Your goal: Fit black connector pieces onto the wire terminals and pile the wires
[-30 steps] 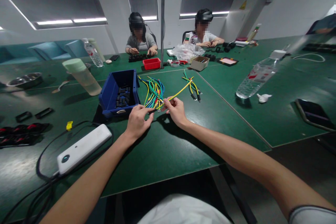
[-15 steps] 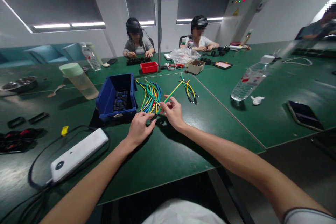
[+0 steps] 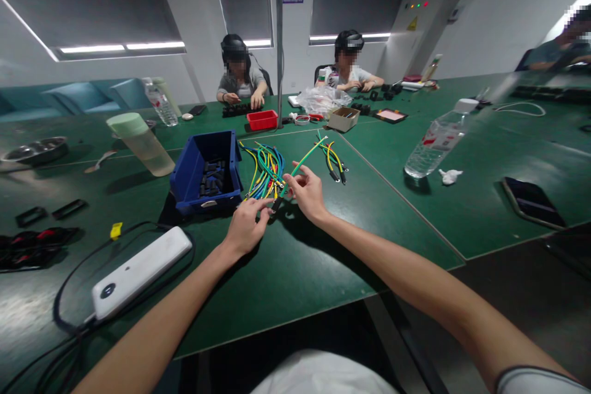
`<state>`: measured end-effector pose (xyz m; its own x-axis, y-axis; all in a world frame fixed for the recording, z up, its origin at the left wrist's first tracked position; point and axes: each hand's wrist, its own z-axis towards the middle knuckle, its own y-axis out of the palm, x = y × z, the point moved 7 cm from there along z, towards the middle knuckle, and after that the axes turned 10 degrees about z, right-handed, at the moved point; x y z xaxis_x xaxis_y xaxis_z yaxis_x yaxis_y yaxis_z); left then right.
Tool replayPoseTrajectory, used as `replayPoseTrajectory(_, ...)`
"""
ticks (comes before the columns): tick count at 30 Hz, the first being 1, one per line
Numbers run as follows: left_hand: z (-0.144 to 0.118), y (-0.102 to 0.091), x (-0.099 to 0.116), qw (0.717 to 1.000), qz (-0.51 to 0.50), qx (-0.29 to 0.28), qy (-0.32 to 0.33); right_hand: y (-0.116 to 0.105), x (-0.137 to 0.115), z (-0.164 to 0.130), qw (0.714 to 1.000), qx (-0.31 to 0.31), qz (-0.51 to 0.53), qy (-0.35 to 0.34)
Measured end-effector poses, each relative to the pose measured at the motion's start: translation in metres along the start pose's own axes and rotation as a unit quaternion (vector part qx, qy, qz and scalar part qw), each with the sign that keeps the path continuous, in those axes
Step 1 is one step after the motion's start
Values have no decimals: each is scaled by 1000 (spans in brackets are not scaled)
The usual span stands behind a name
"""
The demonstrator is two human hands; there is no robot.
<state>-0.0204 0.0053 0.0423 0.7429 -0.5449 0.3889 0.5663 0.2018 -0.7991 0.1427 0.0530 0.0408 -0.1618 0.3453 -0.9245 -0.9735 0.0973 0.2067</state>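
Green-yellow wire (image 3: 300,165) now tilts further from the right hand (image 3: 308,194), both it and left hand (image 3: 246,228) pinching it beside the wire bundle (image 3: 265,169).

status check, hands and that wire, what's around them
Left hand and right hand both pinching one green-yellow wire. Wire bundle just behind, blue bin to the left. Nothing between hands.
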Motion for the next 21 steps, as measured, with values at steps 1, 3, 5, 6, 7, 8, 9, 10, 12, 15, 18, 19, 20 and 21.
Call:
replayPoseTrajectory(1, 0, -1, -1, 1000, -6, 2, -1, -1, 0, 1, 1000, 3, -2, -1)
replayPoseTrajectory(3, 0, -3, -2, 1000, -13, 10, -1, -3, -1, 3, 1000, 7, -4, -2)
replayPoseTrajectory(5, 1, -8, -3, 1000, -8, 27, -1, -5, -1, 5, 1000, 8, -9, -4)
replayPoseTrajectory(6, 1, -11, -3, 999, -2, 39, -2, -6, 0, 6, 1000, 7, -13, -5)
replayPoseTrajectory(7, 1, -14, -4, 999, 6, 54, -4, -6, 0, 7, 1000, 3, -18, -6)
replayPoseTrajectory(8, 2, -18, -5, 997, 16, 70, -7, -7, 0, 8, 1000, -2, -24, -8)
replayPoseTrajectory(9, 2, -23, -7, 996, 28, 89, -11, -7, 1, 10, 999, -7, -31, -9)
replayPoseTrajectory(10, 2, -28, -9, 993, 40, 109, -17, -8, 1, 11, 999, -15, -39, -10)
replayPoseTrajectory(12, 2, -37, -14, 986, 68, 149, -32, -9, 2, 14, 998, -29, -57, -10)
replayPoseTrajectory(15, 2, -48, -22, 973, 116, 191, -56, -12, 2, 19, 995, -43, -87, -9)
replayPoseTrajectory(18, 4, -56, -28, 961, 167, 206, -75, -19, 1, 25, 992, -40, -115, -13)
replayPoseTrajectory(19, 5, -58, -30, 958, 183, 206, -80, -22, 1, 28, 992, -38, -121, -14)
replayPoseTrajectory(20, 5, -59, -32, 955, 197, 205, -83, -25, 0, 30, 991, -37, -127, -14)
replayPoseTrajectory(21, 6, -61, -34, 952, 212, 202, -86, -28, 0, 32, 990, -36, -135, -14)
